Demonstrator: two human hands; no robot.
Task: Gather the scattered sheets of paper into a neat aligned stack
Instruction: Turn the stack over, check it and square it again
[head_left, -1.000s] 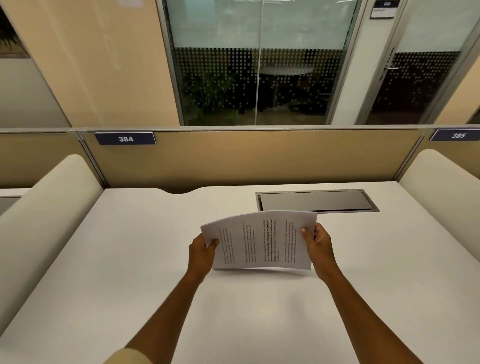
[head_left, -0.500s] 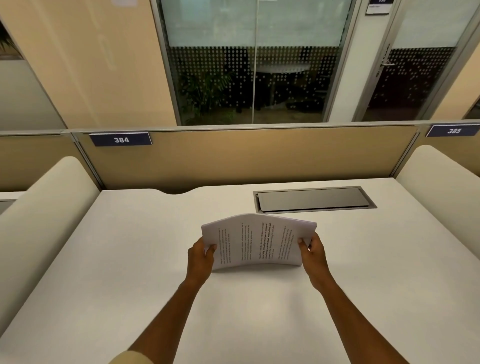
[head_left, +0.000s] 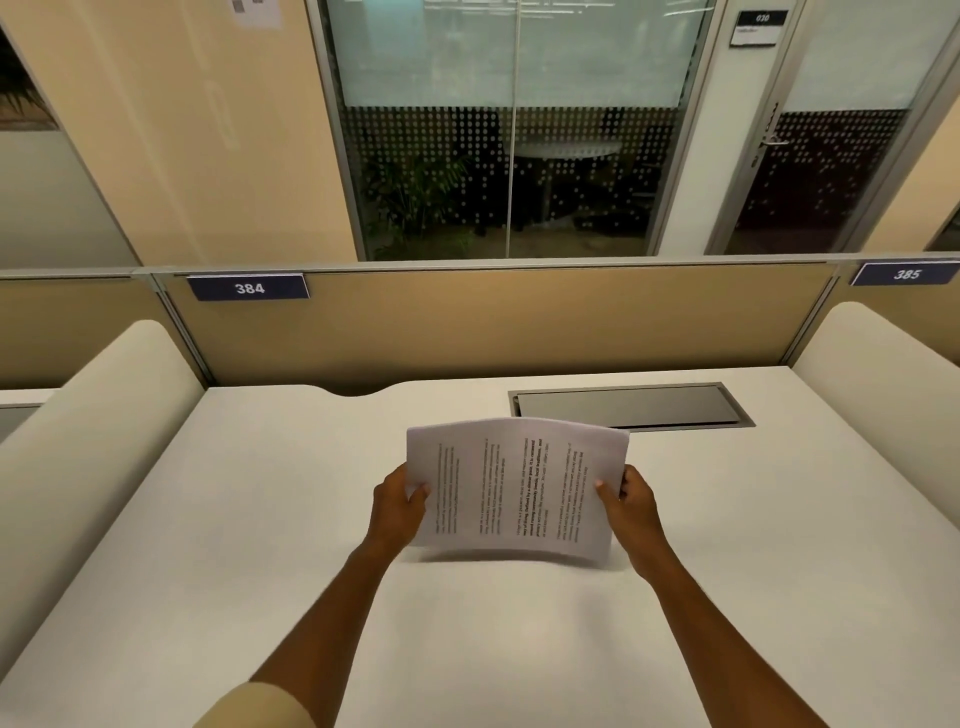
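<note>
White desk (head_left: 260, 519), partition behind. My left hand (head_left: 397, 506) and right hand (head_left: 631, 501) each grip one side of the paper stack (head_left: 514, 488), bowed, above the desk.

Your desk (head_left: 218, 545) lay bare to the left, right and near side of the held stack of paper (head_left: 514, 488), so either hand could sweep there freely. Far right, the recessed cable hatch (head_left: 631, 405) sat just behind the sheets. Rounded side dividers (head_left: 88, 431) walled both flanks, and the back partition (head_left: 493, 322) closed off the far edge.
</note>
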